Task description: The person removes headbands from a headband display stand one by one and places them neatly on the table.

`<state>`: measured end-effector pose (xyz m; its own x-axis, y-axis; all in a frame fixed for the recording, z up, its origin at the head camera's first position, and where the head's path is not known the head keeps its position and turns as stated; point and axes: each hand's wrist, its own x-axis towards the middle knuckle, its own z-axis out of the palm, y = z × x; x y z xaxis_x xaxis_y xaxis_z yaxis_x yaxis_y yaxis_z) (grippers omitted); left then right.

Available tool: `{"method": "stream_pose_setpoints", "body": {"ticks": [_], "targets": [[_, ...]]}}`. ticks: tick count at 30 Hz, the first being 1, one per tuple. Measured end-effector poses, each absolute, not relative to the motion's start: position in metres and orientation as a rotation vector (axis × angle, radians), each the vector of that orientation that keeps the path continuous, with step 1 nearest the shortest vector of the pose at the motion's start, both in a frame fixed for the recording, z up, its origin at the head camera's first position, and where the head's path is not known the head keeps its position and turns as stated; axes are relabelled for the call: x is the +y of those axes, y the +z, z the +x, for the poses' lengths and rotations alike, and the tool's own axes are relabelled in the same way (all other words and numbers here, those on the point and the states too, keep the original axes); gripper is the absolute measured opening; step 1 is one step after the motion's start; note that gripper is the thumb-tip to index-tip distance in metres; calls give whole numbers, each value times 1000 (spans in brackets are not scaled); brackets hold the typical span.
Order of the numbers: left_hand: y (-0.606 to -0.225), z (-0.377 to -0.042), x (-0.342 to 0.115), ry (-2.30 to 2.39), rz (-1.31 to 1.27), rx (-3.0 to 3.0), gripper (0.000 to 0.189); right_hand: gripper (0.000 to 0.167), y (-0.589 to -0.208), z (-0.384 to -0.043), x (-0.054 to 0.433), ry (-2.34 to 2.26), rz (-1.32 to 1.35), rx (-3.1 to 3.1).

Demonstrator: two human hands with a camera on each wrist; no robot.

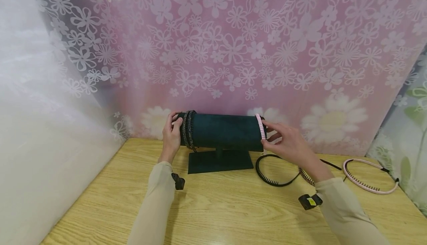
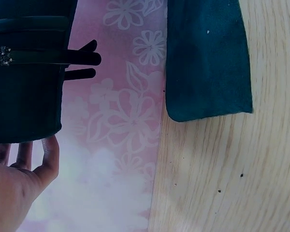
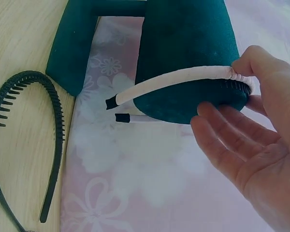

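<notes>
A dark green velvet headband display stand (image 1: 227,132) has a thick horizontal roll on a flat base. Around the roll's left end sit dark glittery headbands (image 1: 186,132); their tips (image 2: 82,58) poke out below it in the left wrist view. My left hand (image 1: 171,137) grips that end, thumb in front and fingers partly hidden behind. A light pink headband (image 3: 183,76) lies over the roll's right end, its black tips hanging free. My right hand (image 1: 288,143) pinches this pink headband between thumb and index finger, while the other fingers are apart from it.
On the wooden table (image 1: 207,208), to the right of the stand, lie a black toothed headband (image 1: 267,181), a brownish one (image 1: 305,176) partly behind my right wrist, and another pink one (image 1: 353,184). A pink flowered curtain (image 1: 217,52) hangs close behind the stand.
</notes>
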<state>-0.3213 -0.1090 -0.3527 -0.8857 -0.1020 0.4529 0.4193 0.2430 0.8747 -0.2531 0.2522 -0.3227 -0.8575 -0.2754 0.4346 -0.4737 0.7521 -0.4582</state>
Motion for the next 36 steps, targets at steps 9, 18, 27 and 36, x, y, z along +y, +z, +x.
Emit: {"method": "stream_pose_setpoints", "body": {"ticks": [9,18,27,36], "targets": [[-353,-320,-108,-1675,-279,-2107,44,57,-328,-251,255,869,607,-2536],[-352,-319,-108,-1673,-276,-2096,44,55,-332,-249,256,906,641,-2438],[-351,-319,-107,-1680,-270,-2096,44,56,-334,-239,262,877,569,-2438],[-352,-320,-109,-1696,-279,-2097,44,55,-333,-223,277,873,602,-2433]]}}
